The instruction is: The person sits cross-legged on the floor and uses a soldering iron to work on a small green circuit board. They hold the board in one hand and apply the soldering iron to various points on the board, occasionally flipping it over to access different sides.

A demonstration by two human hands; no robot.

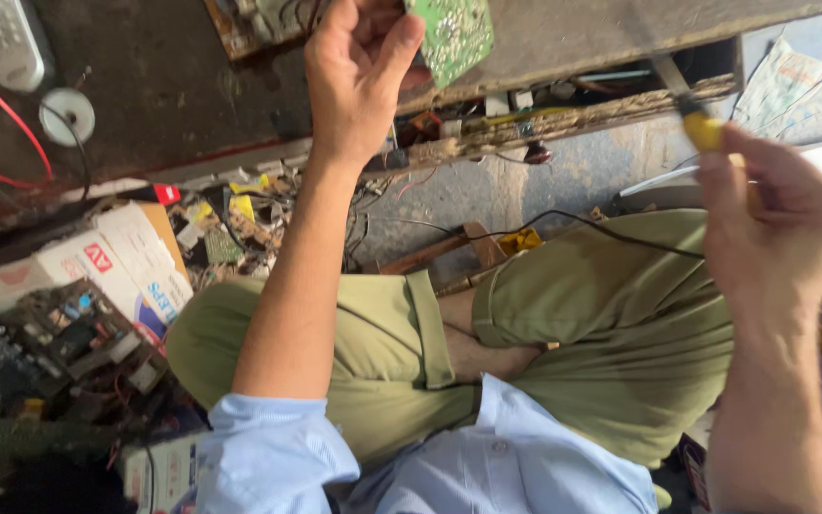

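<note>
Left hand [359, 71] raised at the top edge of the view, fingers curled and pinching a small green printed circuit board [451, 33] by its left edge; the board tilts over the front edge of the dark, grimy wooden workbench [173, 86], solder-dot side toward the camera. Right hand [777, 224] at the right side, fingers closed round a yellow-handled screwdriver [699, 119]; the yellow handle pokes out above the fingers and the metal shaft runs up-left toward the bench's front edge, well apart from the board. Bench front edge is splintered, with wires and small parts tucked in the gap under it. On the bench's far-left corner lies a grey remote control [11, 43], a white round disc [67, 116] near it, red wire [11, 119] looping beside both. Person sits with olive-green shorts [611, 324] and a light blue shirt [487, 466]; a thin black cable [582, 224] crosses the right thigh. On the floor to the left: a white cardboard box [111, 262] and a heap of dark scrap circuit boards [68, 338], touching each other.
</note>
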